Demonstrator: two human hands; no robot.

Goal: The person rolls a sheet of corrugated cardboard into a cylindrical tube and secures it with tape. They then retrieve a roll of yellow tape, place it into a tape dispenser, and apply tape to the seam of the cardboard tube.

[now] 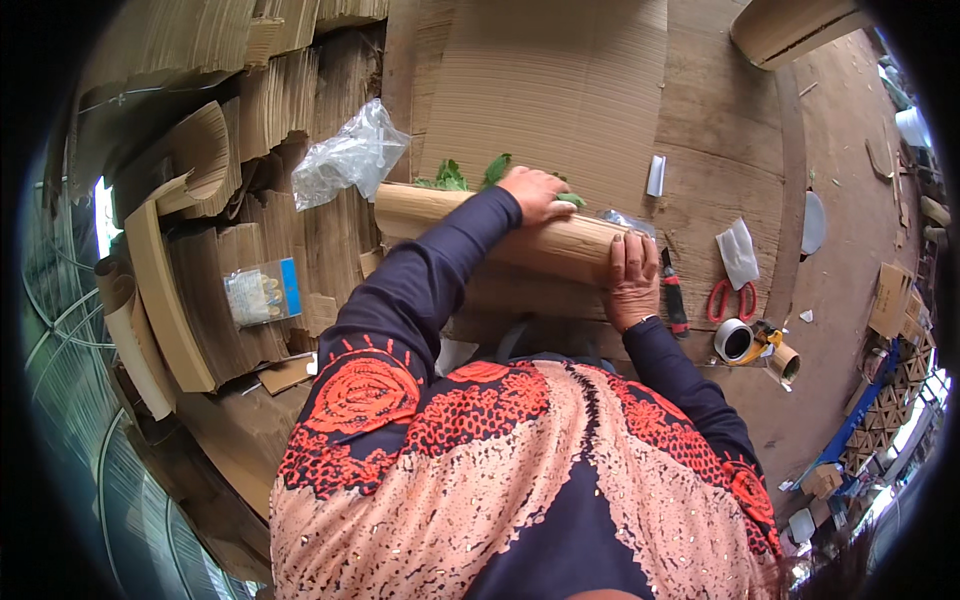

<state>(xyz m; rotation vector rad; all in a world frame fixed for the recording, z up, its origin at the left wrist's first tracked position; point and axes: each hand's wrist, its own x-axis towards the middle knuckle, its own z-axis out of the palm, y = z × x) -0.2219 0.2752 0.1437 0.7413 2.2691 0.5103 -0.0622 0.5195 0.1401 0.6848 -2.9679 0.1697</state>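
A large cardboard sheet [560, 80] lies on the wooden table, and its near part curls up into a raised flap [430, 207] in front of me. Green leaves [447, 177] lie just behind that flap. My left hand [537, 196] reaches over the flap's edge with bent fingers closed on some of the leaves; its fingertips are partly hidden. At the flap's right end, my right hand [633, 278] grips the cardboard, its fingers over the top edge. A clear plastic piece [628, 220] sits just behind my right fingers.
Right of my hand lie a red-and-black utility knife [675, 292], red-handled scissors [731, 300], a tape roll [734, 340] and a yellow tape dispenser [765, 340]. Stacked cardboard [290, 220] fills the left, with a crumpled plastic bag [350, 158] on it. A rolled cardboard [795, 30] stands far right.
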